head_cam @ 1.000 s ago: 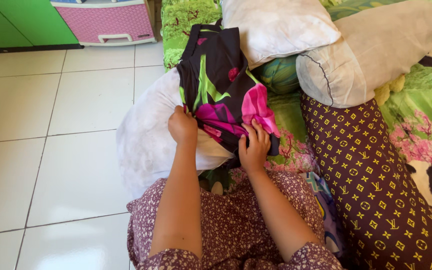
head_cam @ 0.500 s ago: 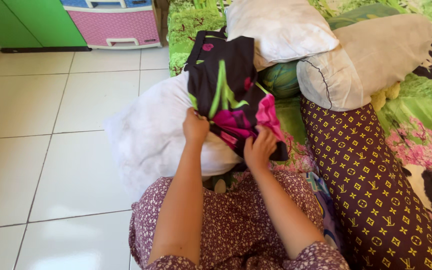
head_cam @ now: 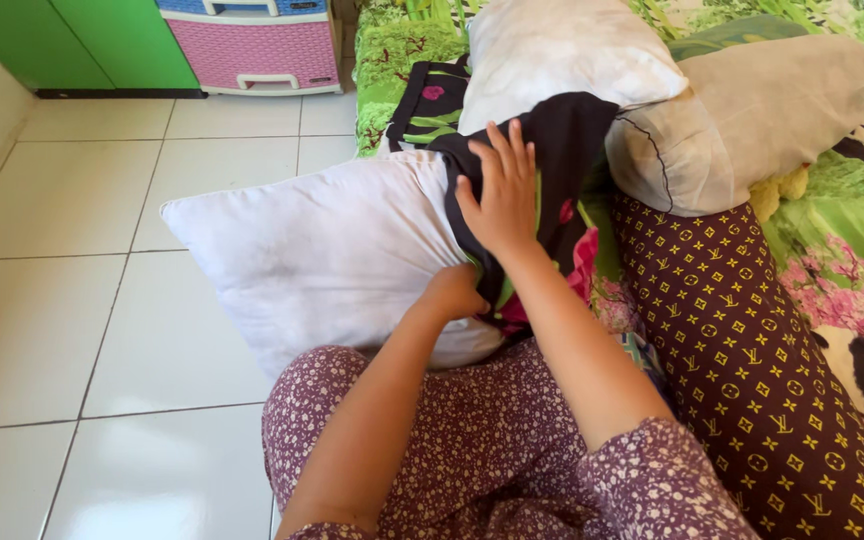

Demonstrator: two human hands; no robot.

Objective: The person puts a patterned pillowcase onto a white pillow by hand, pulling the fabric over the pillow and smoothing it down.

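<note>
right hand [head_cam: 500, 190] fingers spread flat on black floral pillowcase [head_cam: 562, 150], left hand [head_cam: 452, 292] pinching its lower edge, case bunched over end of white pillow [head_cam: 322, 250], pink-green print

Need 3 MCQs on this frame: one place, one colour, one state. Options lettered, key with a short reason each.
1. Where does the right hand lie?
A. flat on the black flowered pillowcase
B. on the floor tiles
C. on the pink drawer

2. What colour is the long bolster with the yellow pattern?
A. green
B. dark brown
C. white

3. How is the white pillow covered?
A. fully inside the case
B. only its right end under the case
C. no case near it

Answers: 1 A, open fingers press the dark fabric. 2 B, brown cloth shows between the yellow marks. 3 B, most of the pillow lies bare, and the left hand grips at the case's edge.
</note>
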